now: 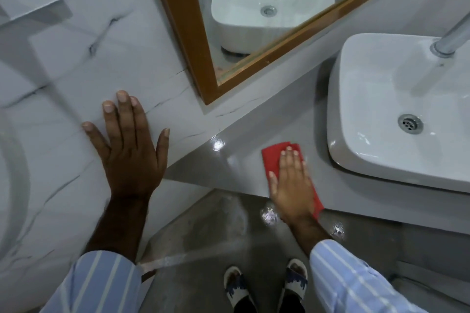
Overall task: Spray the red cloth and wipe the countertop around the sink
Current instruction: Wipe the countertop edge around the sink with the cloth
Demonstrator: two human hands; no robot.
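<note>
Seen from the head camera, a folded red cloth is pressed flat on the glossy grey counter by the right hand, fingers extended and laid open over the fabric, gripping nothing. The cloth lies near the counter's front edge, just left of the white rectangular ceramic basin, apart from it. The left hand is spread, fingers released, flat against the white marble-veined wall tile. A wood-framed mirror is seen above the counter, reflecting the basin. Blue striped sleeves and sandalled feet are visible on the wet grey floor.
</note>
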